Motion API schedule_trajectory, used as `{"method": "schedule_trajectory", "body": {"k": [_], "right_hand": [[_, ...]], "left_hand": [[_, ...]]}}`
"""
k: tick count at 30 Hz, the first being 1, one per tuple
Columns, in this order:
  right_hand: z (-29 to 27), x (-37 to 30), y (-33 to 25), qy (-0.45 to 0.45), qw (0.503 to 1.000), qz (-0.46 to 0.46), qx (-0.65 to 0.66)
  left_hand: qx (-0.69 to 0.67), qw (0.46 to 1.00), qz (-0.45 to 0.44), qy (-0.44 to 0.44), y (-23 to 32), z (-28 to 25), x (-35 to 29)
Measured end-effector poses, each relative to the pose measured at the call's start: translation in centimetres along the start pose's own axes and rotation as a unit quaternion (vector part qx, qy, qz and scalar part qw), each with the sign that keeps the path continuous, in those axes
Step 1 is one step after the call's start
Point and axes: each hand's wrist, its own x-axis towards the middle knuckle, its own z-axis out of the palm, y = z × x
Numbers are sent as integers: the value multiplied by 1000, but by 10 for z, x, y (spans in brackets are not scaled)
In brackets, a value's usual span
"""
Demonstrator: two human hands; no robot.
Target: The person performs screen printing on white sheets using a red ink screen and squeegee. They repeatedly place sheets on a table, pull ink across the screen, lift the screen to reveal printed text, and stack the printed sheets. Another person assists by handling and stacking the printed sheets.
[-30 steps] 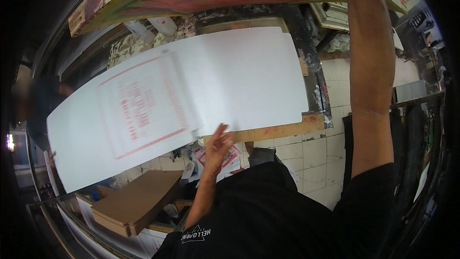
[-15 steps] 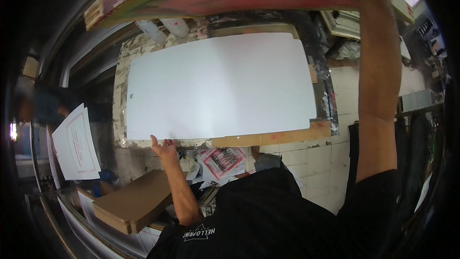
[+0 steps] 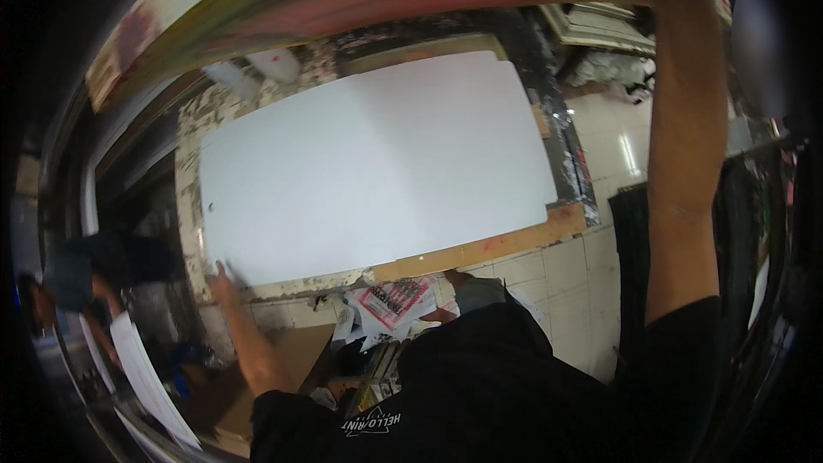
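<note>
- While the large white sheet (image 3: 369, 171) lies flat across the worktop (image 3: 190, 141), the left hand (image 3: 225, 285) is at its near left corner, just by the edge.
- The left hand's fingers (image 3: 220, 269) are blurred; one looks set apart from the rest, but I cannot tell whether they pinch the sheet or only touch it.
- The right forearm (image 3: 686, 137) reaches up past the far side; the right hand is beyond the upper edge, so I cannot tell how its fingers stand.
- Above the sheet's far edge stands a wooden frame (image 3: 377, 4), its underside stained red and green, with the right forearm crossing its right part.
- The sheet has notched right corners and a small hole (image 3: 211, 207) near its left edge.
- A brown strip (image 3: 489, 249) runs along the sheet's near edge, toward the right.
- Below the left forearm lies brown cardboard (image 3: 300, 360); red-printed papers (image 3: 390, 300) lie to its right.
- At far left, a co-worker's arms (image 3: 107, 300) are beside white sheets (image 3: 150, 377).
</note>
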Motion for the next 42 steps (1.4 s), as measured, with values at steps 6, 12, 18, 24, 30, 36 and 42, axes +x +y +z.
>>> {"method": "schedule_trajectory", "body": {"k": [6,12,18,24,30,36,42], "right_hand": [[-13,-22,-1,-77,995,-54,-15],[-8,-8,10,-88,995,-25,-30],[19,-37,-15,83,996,16,-38],[20,-108,3,-31,976,-145,-157],[110,-265,-33,-48,991,-12,-123],[209,-343,11,-165,976,127,57],[275,-396,20,-348,919,142,-118]], "left_hand": [[-206,958,7,-201,33,9,40],[-220,954,77,-187,2,1,46],[21,990,98,96,86,-22,-35],[-701,577,380,-177,236,-166,-293],[-749,588,170,-255,186,-156,-387],[-617,703,129,-330,97,-41,-397],[-432,837,298,-152,74,12,-393]]}}
